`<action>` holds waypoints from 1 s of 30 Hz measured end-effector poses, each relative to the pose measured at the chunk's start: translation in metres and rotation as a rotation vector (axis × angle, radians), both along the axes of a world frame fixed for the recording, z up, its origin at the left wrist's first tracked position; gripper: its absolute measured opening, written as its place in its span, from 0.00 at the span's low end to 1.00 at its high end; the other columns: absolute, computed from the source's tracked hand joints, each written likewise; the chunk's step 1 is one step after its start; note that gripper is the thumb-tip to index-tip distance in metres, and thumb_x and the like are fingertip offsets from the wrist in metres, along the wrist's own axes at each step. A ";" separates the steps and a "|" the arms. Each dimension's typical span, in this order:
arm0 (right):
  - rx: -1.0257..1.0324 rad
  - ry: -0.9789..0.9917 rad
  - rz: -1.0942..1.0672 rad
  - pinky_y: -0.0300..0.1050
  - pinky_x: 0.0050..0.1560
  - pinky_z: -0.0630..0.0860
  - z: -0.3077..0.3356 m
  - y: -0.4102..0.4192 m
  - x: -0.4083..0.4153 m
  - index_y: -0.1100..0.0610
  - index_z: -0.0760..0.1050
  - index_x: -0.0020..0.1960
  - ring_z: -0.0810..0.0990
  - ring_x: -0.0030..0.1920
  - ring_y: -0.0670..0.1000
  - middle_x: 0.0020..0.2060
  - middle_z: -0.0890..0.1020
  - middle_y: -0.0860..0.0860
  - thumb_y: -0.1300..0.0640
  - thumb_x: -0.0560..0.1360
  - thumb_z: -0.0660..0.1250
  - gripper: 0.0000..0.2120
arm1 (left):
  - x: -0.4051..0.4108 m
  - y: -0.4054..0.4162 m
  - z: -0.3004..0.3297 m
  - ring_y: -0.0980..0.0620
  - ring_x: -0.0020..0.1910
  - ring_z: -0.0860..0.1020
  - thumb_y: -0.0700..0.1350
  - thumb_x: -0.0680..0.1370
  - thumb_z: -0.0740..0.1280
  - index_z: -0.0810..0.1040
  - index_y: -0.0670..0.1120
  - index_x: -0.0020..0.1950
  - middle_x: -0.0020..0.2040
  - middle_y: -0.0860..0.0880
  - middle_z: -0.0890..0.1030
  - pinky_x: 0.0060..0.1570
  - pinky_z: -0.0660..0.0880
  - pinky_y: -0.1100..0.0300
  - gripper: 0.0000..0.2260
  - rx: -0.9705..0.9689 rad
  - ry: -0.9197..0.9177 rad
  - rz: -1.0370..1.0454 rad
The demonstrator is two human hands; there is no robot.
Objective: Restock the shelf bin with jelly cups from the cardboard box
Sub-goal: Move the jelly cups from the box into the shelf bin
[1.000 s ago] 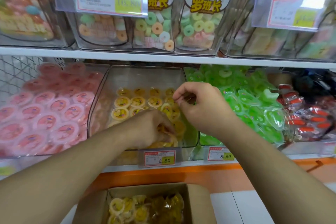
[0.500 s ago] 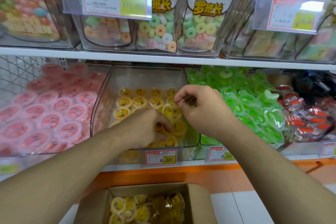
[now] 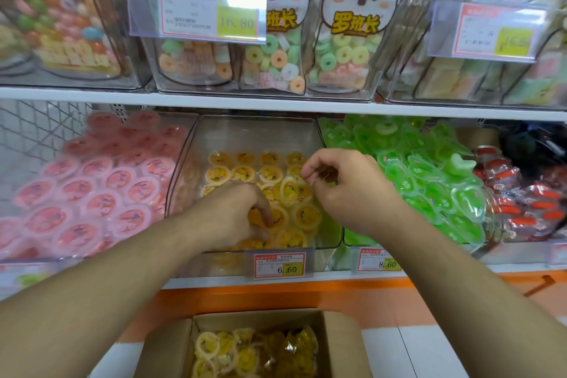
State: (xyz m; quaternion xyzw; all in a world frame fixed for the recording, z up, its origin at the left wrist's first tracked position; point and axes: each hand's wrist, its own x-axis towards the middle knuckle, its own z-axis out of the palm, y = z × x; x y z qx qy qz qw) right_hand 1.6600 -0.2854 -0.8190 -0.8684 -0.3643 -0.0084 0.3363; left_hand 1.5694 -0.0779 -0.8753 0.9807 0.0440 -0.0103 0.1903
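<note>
Presently, step in hand: you are settling yellow jelly cups (image 3: pixel 288 190) into rows inside the clear plastic shelf bin (image 3: pixel 184 163).
Left hand: your left hand (image 3: pixel 236 215) lies low at the front of the bin, fingers curled down onto the cups; whether they pinch one cannot be told.
Right hand: your right hand (image 3: pixel 346 190) hovers above the bin's right side, fingertips drawn together in a pinch; what they hold, if anything, is too blurred to tell.
Bin fill: one layer covers the floor, tidy at the back, overlapping toward the front; judged well short of full.
Supply: the brown cardboard box (image 3: pixel 340 344) below the shelf holds more yellow cups in a loose heap.
Handling: judge each cup light, with thin walls that yield, a slick film lid and a stiffer rim.
Where to hold: take the rim between thumb and fingertip; avoid pressing the lid.
Neighbours: pink cups (image 3: pixel 92 187) left, green cups (image 3: pixel 429 175) right.
</note>
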 end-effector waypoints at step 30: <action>0.026 -0.014 0.012 0.25 0.40 0.73 -0.004 0.001 0.006 0.48 0.83 0.46 0.80 0.46 0.37 0.39 0.84 0.41 0.63 0.78 0.68 0.11 | 0.046 -0.025 0.005 0.55 0.43 0.83 0.51 0.72 0.80 0.83 0.56 0.46 0.43 0.56 0.84 0.44 0.81 0.57 0.08 -0.303 -0.192 0.401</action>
